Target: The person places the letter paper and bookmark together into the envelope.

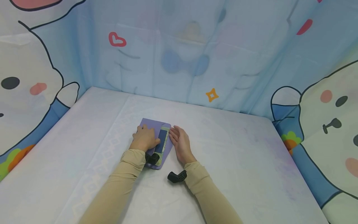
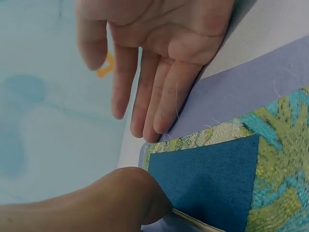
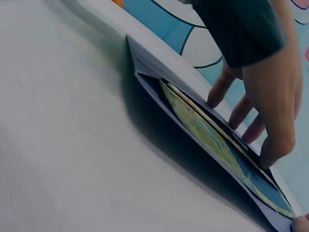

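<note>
A flat purple folder [image 1: 148, 123] lies on the table under my left hand [image 1: 145, 138]. Inside it sits a green-and-turquoise patterned panel [image 2: 285, 159] bearing a dark blue rectangle [image 2: 207, 174]. My left fingers are spread over the folder's left part, and the thumb [image 2: 140, 193] presses at the inner edge beside the blue rectangle. In the right wrist view the folder stands slightly parted along its near side, showing the patterned panel [image 3: 207, 137] within. My right hand [image 1: 181, 141] is at the folder's right edge, fingers extended and close together, palm facing it.
A white patterned cloth [image 1: 237, 161] covers the table. Behind it hangs a light blue curtain [image 1: 179, 77] with cartoon figures, which also line the left and right sides. Black wrist cameras [image 1: 177, 176] are worn on both wrists, over beige sleeves [image 1: 117, 180].
</note>
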{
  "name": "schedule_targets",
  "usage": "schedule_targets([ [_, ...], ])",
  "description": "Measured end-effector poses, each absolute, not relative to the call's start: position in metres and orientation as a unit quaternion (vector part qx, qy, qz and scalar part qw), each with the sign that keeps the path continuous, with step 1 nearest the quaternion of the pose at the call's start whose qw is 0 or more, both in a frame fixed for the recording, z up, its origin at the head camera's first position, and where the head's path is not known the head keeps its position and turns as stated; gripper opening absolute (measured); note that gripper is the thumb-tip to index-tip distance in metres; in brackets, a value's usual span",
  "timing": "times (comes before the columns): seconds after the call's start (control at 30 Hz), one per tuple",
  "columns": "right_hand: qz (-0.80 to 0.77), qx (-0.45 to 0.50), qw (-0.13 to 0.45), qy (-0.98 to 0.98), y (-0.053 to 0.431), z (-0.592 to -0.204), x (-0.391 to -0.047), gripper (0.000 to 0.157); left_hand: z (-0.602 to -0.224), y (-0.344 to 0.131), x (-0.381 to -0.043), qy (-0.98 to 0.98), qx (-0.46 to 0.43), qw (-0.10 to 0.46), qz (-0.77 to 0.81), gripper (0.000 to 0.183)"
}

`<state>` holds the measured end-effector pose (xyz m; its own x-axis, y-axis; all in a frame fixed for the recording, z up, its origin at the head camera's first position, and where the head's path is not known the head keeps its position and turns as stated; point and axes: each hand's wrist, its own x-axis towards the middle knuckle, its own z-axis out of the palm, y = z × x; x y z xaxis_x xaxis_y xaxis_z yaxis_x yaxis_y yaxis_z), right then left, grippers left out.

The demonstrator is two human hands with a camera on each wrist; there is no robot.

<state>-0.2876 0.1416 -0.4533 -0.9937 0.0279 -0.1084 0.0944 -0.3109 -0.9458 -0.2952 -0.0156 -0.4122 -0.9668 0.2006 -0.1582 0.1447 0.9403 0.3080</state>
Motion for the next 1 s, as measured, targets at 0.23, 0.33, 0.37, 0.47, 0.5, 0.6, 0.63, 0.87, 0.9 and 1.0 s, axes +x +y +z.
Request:
schedule_targets([
  [0.23, -0.782, 0.084, -0.005, 0.617, 0.138, -0.453, -0.287, 0.045, -0.412, -0.015, -0.296, 0.980, 0.085, 0.098, 0.150, 0.059],
  [0.33, -0.777, 0.077, -0.002, 0.625, 0.138, -0.453, -0.287, 0.046, -0.411, -0.015, -0.295, 0.981, 0.085, 0.092, 0.146, 0.058],
  [0.37, -0.774, 0.075, -0.001, 0.629, 0.137, -0.453, -0.287, 0.046, -0.410, -0.015, -0.294, 0.981, 0.085, 0.091, 0.146, 0.058],
  [0.47, -0.767, 0.070, 0.005, 0.638, 0.137, -0.453, -0.287, 0.045, -0.411, -0.016, -0.294, 0.981, 0.088, 0.089, 0.147, 0.058],
  [0.5, -0.766, 0.070, 0.007, 0.639, 0.137, -0.453, -0.287, 0.045, -0.412, -0.016, -0.295, 0.980, 0.088, 0.092, 0.150, 0.058],
  [0.6, -0.765, 0.074, 0.008, 0.640, 0.137, -0.453, -0.287, 0.045, -0.413, -0.016, -0.295, 0.980, 0.092, 0.089, 0.149, 0.058],
  [0.63, -0.765, 0.077, 0.007, 0.640, 0.137, -0.453, -0.287, 0.044, -0.413, -0.016, -0.295, 0.980, 0.092, 0.089, 0.150, 0.058],
  [0.87, -0.744, 0.122, 0.011, 0.657, 0.137, -0.450, -0.286, 0.038, -0.411, -0.016, -0.295, 0.979, 0.088, 0.097, 0.155, 0.059],
  [0.9, -0.739, 0.126, 0.016, 0.662, 0.137, -0.448, -0.286, 0.037, -0.411, -0.016, -0.295, 0.979, 0.088, 0.098, 0.155, 0.060],
  [1.0, -0.730, 0.139, 0.044, 0.668, 0.140, -0.443, -0.287, 0.035, -0.410, -0.016, -0.295, 0.979, 0.086, 0.100, 0.154, 0.061],
])
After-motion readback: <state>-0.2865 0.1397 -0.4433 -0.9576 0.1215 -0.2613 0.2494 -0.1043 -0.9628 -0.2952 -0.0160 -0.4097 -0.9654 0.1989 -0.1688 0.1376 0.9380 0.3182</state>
